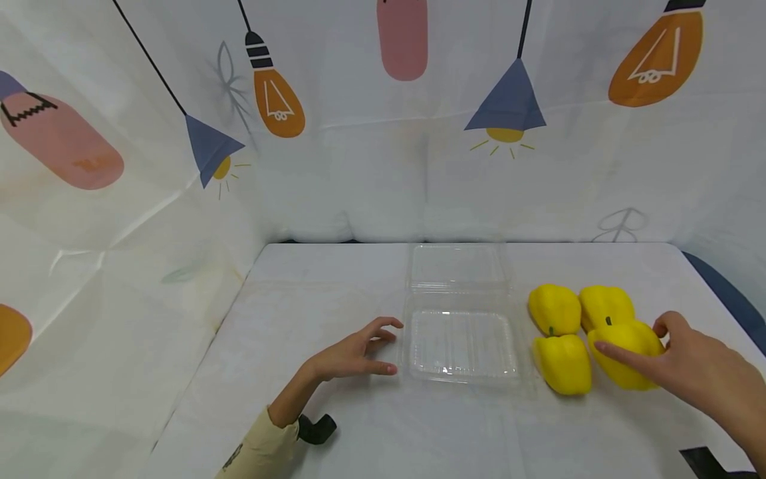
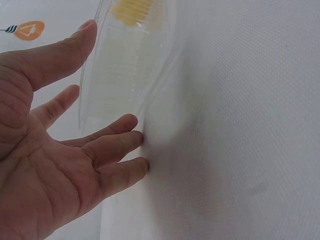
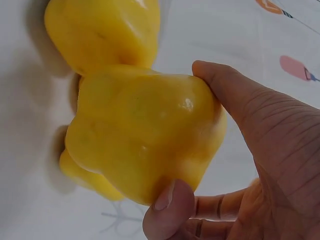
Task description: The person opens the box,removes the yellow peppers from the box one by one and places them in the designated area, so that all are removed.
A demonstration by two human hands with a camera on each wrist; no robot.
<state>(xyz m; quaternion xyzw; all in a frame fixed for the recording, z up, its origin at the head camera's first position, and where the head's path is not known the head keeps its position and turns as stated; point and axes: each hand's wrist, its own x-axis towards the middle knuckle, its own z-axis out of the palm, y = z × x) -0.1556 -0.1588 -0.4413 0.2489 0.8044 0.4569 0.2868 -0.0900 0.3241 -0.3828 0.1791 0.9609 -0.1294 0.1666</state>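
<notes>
My right hand (image 1: pixel 703 362) grips a yellow bell pepper (image 1: pixel 627 349) at the right of the table, thumb on its near side and fingers on the far side. In the right wrist view, this pepper (image 3: pixel 145 132) fills the middle, held between thumb and curled fingers. Three more yellow peppers, one at the back left (image 1: pixel 554 310), one behind (image 1: pixel 604 303) and one at the front left (image 1: pixel 563 364), sit close around it. A clear plastic clamshell box (image 1: pixel 463 342) lies with its lid unfolded backward. Beside its left edge, my left hand (image 1: pixel 356 352) has fingers loosely spread, holding nothing.
The white-covered table (image 1: pixel 287 306) meets a printed curtain (image 1: pixel 371 179) at the back. A dark blue object (image 1: pixel 727 289) shows past the right table edge. Black wrist straps (image 1: pixel 317 430) stick out below the hands.
</notes>
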